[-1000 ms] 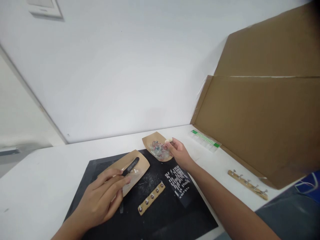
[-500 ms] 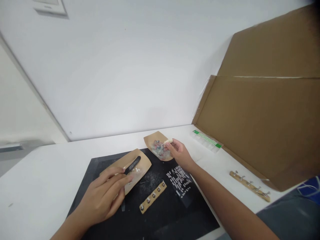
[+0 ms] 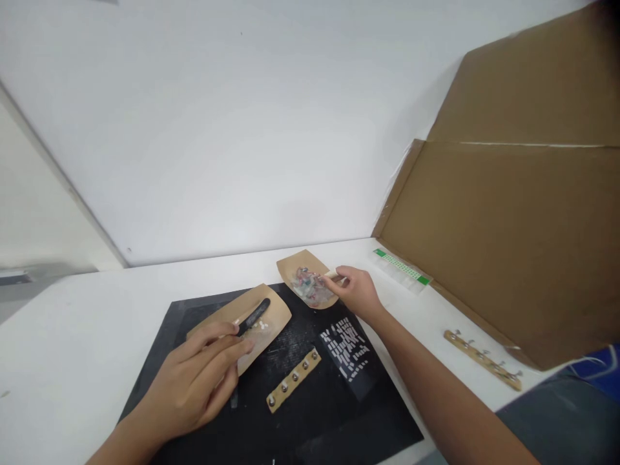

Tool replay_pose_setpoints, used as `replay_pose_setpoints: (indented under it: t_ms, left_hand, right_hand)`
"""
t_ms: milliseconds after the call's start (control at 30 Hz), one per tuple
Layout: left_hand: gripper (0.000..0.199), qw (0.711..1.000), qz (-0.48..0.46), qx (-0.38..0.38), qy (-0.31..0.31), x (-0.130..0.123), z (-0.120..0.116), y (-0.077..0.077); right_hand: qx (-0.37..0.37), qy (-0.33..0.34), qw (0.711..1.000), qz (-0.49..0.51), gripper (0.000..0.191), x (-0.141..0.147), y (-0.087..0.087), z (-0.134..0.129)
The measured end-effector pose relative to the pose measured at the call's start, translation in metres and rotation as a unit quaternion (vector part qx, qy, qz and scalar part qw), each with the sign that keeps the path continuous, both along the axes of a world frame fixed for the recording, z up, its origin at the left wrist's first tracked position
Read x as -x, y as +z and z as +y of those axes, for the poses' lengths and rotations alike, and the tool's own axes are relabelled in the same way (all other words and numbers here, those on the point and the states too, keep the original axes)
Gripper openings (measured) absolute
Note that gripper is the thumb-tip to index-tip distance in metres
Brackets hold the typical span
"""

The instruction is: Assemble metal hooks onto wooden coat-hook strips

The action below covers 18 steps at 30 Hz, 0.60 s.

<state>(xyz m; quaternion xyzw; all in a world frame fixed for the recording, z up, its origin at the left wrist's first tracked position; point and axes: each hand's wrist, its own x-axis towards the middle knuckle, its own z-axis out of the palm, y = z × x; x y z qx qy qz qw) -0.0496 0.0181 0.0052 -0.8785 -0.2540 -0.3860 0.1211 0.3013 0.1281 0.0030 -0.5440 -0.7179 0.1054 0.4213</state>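
My left hand (image 3: 194, 374) lies over a brown paper piece (image 3: 217, 316) on the black mat, its fingers closed around a dark strip with a rounded end (image 3: 256, 314). Small white bits (image 3: 263, 325) lie on the paper beside that strip. My right hand (image 3: 357, 290) pinches a small pale stick-like piece (image 3: 334, 274) at the right edge of a second brown paper piece (image 3: 293, 258). Heaped on that paper are clear and reddish scraps (image 3: 310, 284). Between the hands a wooden strip with several round metal studs (image 3: 294, 380) rests on the mat.
Rows of small white pieces (image 3: 346, 349) lie on the black mat (image 3: 310, 433). On the white table to the right are a clear case with a green-edged label (image 3: 402, 266) and another wooden strip with metal hooks (image 3: 484, 360). A large cardboard panel (image 3: 508, 239) stands behind them.
The view has shifted slightly. My right hand has moved a little to the right with the pale piece, which now points more along its fingers. My left hand keeps its hold.
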Motion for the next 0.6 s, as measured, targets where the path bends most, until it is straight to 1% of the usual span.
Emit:
replay_pose_setpoints:
  t_ms: [67,233,333,600]
  left_hand:
    - [0.034,1.0,0.0,-0.004,0.001,0.0,-0.0002,-0.0001]
    - [0.035,1.0,0.002,-0.007,0.008,0.0004,-0.0007,-0.0008]
    - [0.035,1.0,0.003,-0.011,0.006,0.0006,-0.0009,-0.001]
    - [0.035,1.0,0.008,-0.012,0.005,0.001,-0.0012,-0.0011]
  right_hand:
    - [-0.001,0.001,1.0,-0.008,0.044,-0.0011,-0.0007,0.0009]
    - [0.022,0.026,0.999,-0.007,0.033,-0.0016,-0.0029,0.0023]
    - [0.026,0.034,0.999,-0.012,0.03,-0.0019,-0.0047,0.0035]
    - [0.0,0.015,0.998,-0.058,0.031,-0.0033,-0.0051,0.0037]
